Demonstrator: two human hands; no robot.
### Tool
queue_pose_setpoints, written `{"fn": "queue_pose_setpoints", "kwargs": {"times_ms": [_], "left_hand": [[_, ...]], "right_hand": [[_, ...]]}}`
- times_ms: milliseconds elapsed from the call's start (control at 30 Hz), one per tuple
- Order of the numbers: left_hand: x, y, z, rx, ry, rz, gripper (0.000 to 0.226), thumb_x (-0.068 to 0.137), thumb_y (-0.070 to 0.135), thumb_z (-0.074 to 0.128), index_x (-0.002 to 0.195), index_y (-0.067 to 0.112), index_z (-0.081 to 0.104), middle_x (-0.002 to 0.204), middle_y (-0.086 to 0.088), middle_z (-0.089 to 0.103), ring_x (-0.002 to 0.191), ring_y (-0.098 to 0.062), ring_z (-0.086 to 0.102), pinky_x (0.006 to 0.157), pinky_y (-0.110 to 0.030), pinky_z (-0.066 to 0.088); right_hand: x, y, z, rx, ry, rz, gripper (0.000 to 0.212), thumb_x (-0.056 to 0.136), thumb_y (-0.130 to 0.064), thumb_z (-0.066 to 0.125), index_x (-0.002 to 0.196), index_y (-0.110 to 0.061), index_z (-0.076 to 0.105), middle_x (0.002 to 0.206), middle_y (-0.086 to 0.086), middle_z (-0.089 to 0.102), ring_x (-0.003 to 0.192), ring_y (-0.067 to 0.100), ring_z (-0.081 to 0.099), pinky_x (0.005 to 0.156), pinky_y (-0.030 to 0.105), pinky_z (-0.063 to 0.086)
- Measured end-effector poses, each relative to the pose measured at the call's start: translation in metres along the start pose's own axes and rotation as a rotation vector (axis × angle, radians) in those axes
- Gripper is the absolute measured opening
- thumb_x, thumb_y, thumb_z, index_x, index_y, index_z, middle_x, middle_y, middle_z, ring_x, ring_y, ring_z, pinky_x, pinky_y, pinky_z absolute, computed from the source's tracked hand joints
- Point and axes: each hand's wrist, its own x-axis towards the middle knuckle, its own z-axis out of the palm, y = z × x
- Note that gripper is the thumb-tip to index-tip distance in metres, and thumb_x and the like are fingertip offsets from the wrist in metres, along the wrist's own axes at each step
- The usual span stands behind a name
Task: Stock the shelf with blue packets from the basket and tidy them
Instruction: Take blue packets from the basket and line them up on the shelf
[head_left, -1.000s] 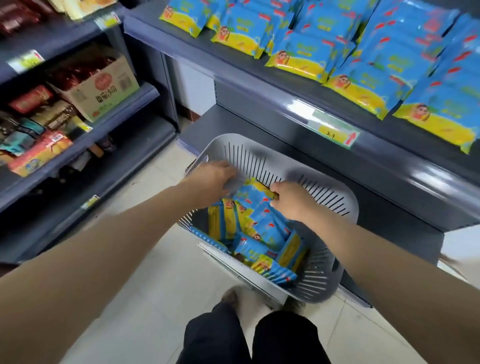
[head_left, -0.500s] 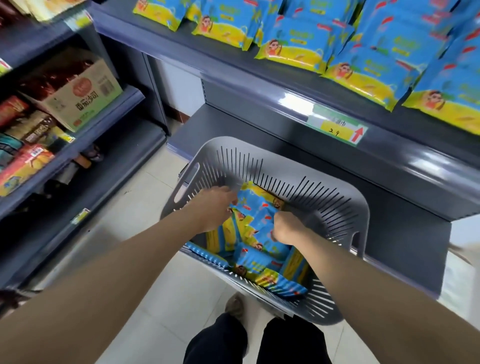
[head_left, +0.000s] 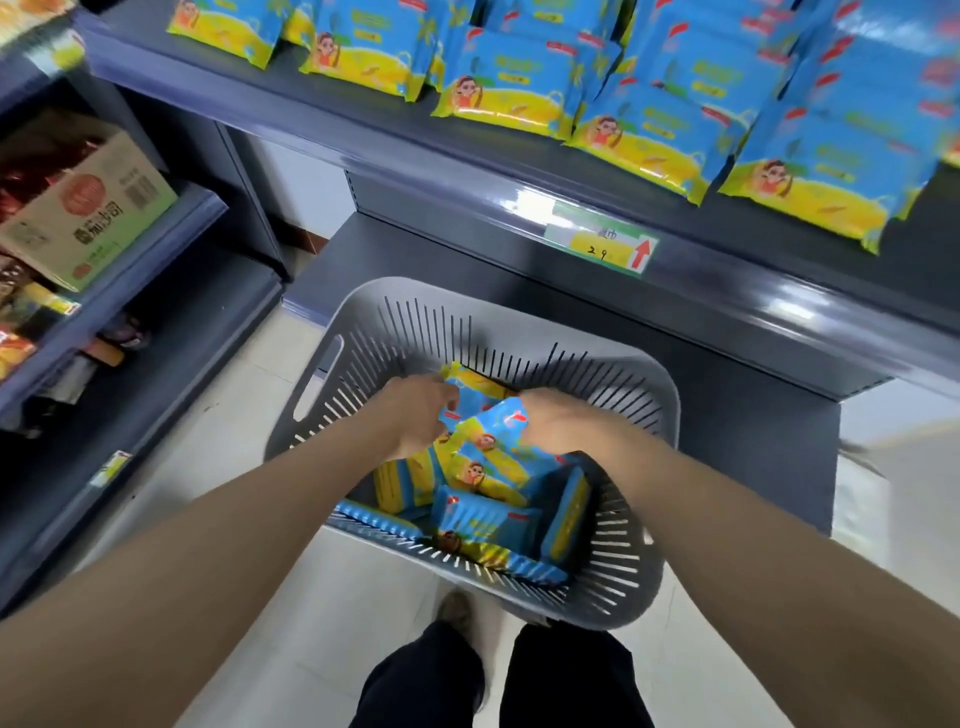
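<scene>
Both your hands are down inside the basket (head_left: 519, 325). The right hand (head_left: 563, 423) has its fingers (head_left: 527, 408) curled tight together over the upper edge of the top packet (head_left: 491, 444), gripping it; the thumb is hidden under the wrapper. The left hand (head_left: 413, 418) also has its fingers (head_left: 449, 402) curled, with the tips against the blue wrappers at that packet's left end. I can't tell if that's a real pinch or just contact (the tips are buried between packets). The top packet sits tilted between the two sets of fingertips, its yellow end toward your wrists. Below your fingers, the loose packets (head_left: 483, 525) lie in a heap on the basket bottom, some on edge, some flat, reaching the near wall. Beyond your fingertips, up and away, is the shelf (head_left: 467, 171), where the shelved packets (head_left: 519, 88) lie in overlapping rows with their yellow ends at the front lip. The price tag (head_left: 602, 244) is on that lip, straight ahead of your right fingers. Well left of your left knuckles, a cardboard box (head_left: 88, 208) sits on a side rack. The basket stands on the floor (head_left: 322, 597), near your feet.
</scene>
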Motion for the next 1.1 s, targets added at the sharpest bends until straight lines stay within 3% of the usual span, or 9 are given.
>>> {"fn": "queue_pose_setpoints", "kwargs": {"times_ms": [200,300,433,533,633,733,833,967,1100], "left_hand": [[0.030,0.018,0.026,-0.043,-0.076,0.050,0.045,0.089,0.016,0.057,0.132,0.016,0.045,0.136,-0.005,0.044,0.120,-0.025,0.046,0.097,-0.034,0.040],[0.042,0.024,0.043,0.059,-0.155,0.121,0.063,0.087,0.018,0.062,0.142,0.020,0.032,0.149,-0.001,0.028,0.131,-0.027,0.034,0.101,-0.041,0.038],[0.054,0.026,0.062,0.251,-0.115,0.166,0.058,0.088,0.024,0.058,0.140,0.021,0.033,0.140,-0.004,0.033,0.120,-0.029,0.035,0.091,-0.041,0.040],[0.061,0.029,0.067,0.382,-0.113,0.157,0.048,0.085,0.030,0.061,0.129,0.019,0.046,0.128,-0.008,0.042,0.117,-0.028,0.036,0.090,-0.039,0.038],[0.061,0.029,0.063,0.239,-0.157,0.108,0.037,0.078,0.028,0.068,0.111,0.016,0.057,0.119,-0.006,0.047,0.113,-0.026,0.041,0.086,-0.037,0.038],[0.052,0.026,0.045,-0.132,-0.153,0.021,0.022,0.077,0.010,0.069,0.089,0.014,0.051,0.094,-0.008,0.054,0.082,-0.023,0.051,0.063,-0.029,0.038],[0.036,0.026,0.012,-0.211,-0.096,0.038,0.022,0.079,0.004,0.064,0.086,0.015,0.047,0.075,-0.002,0.050,0.063,-0.018,0.044,0.050,-0.025,0.031],[0.010,0.035,-0.050,-0.137,0.052,0.101,0.023,0.078,0.007,0.062,0.083,0.020,0.044,0.078,0.002,0.048,0.069,-0.017,0.046,0.058,-0.026,0.031],[-0.011,0.060,-0.128,-0.177,0.217,0.209,0.023,0.076,0.007,0.065,0.081,0.020,0.046,0.078,0.004,0.051,0.074,-0.017,0.047,0.059,-0.026,0.032]], "right_hand": [[-0.024,0.019,-0.058,-0.019,0.180,0.028,0.034,0.093,-0.011,0.039,0.124,0.002,0.038,0.116,0.022,0.058,0.098,0.034,0.059,0.069,0.031,0.043],[-0.037,0.027,-0.066,0.028,0.183,0.054,0.036,0.092,-0.005,0.037,0.126,0.004,0.031,0.105,0.025,0.057,0.070,0.028,0.051,0.046,0.027,0.029],[-0.052,0.033,-0.066,0.022,0.141,0.075,0.043,0.091,-0.005,0.038,0.132,0.000,0.027,0.073,0.007,0.042,0.057,0.017,0.041,0.043,0.028,0.023],[-0.057,0.033,-0.069,0.024,0.134,0.069,0.045,0.089,-0.004,0.041,0.133,-0.004,0.028,0.072,0.006,0.041,0.056,0.016,0.042,0.043,0.028,0.025],[-0.059,0.031,-0.074,0.033,0.161,0.053,0.035,0.088,-0.004,0.043,0.122,-0.004,0.037,0.082,0.009,0.048,0.059,0.016,0.043,0.044,0.029,0.027],[-0.065,0.028,-0.085,0.054,0.192,0.037,0.027,0.088,-0.008,0.044,0.115,-0.007,0.042,0.086,0.006,0.048,0.060,0.014,0.042,0.046,0.029,0.027],[-0.078,0.022,-0.105,0.043,0.221,0.005,0.026,0.090,-0.012,0.043,0.116,-0.010,0.040,0.086,0.003,0.049,0.061,0.012,0.042,0.047,0.029,0.027],[-0.106,0.012,-0.144,-0.038,0.298,-0.027,0.041,0.092,-0.015,0.041,0.132,-0.018,0.034,0.088,-0.005,0.050,0.066,0.016,0.047,0.050,0.029,0.030],[-0.136,0.016,-0.189,-0.076,0.441,-0.013,0.036,0.091,-0.011,0.039,0.127,-0.014,0.037,0.102,0.016,0.058,0.086,0.032,0.057,0.071,0.039,0.048]]}}
